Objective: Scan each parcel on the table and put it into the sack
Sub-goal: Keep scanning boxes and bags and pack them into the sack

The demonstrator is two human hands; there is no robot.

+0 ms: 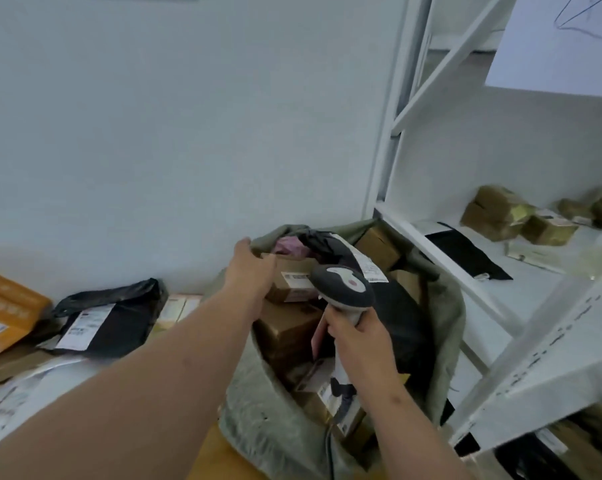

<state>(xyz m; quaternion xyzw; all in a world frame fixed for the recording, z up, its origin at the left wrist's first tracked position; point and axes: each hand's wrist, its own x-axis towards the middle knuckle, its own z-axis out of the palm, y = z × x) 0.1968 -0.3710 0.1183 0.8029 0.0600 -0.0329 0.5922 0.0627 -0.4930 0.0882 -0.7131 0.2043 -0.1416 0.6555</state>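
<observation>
Sack (258, 410) rim pinched by outstretched left hand (252, 268); right hand (358, 344) grips scanner (344, 292).

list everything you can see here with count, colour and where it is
sack: one, grey-green, centre, mouth open, full of parcels
cardboard boxes in sack: several, brown, exact count unclear
black bag in sack: one, under the scanner head
pink item in sack: one, at the top
scanner: one, grey and white, corded, over the sack
black mailer: one, white label, on the table at left
orange parcel: one, far left
pale box: one, yellowish, behind the black mailer
white mailer: one, lower left
shelving: one, white, right
parcels on shelf: several, brown taped
black pouch: one, on shelf
left hand: at the sack's rim
right hand: grips the scanner
</observation>
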